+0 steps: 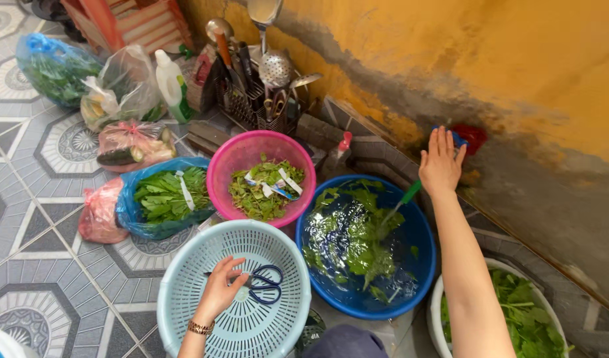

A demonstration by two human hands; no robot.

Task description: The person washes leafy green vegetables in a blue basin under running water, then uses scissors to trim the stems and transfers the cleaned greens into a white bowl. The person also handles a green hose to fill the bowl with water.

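Pale blue plastic forms the slotted colander [185, 292] at the near edge of the tiled floor [46, 265], and the left hand [220, 292] lies inside it. That hand's fingers are loosely curled and rest on the blades of a pair of dark-handled scissors [261, 285], whose 2 loops point toward the colander's right rim; the hand touches the scissors but whether it grips them I cannot tell. A gold bracelet [200, 327] sits on the wrist.

The right hand [441, 162] reaches out to the base of the stained yellow wall [483, 59], fingers straight and held together, palm pressed flat over a blue-and-red tap fitting [473, 136]. A thin stream of water [392, 215] runs from a green spout [410, 192] below the hand into the round blue basin [420, 242], which stands just right of the colander and holds water and floating green leaves [364, 245].

Behind the colander, a pink bowl [228, 162] holds chopped greens and torn paper bands. To its left, a blue plastic bag [129, 205] lies open with leafy stalks, beside a pink bag [99, 212]. Further toward the far-left corner of the floor are clear bags of vegetables [125, 142], a white bottle with a green cap [170, 83] and a wire rack of ladles and utensils [258, 86] against the wall. At the near-right corner, a white bowl [437, 311] of greens sits partly under the right forearm.
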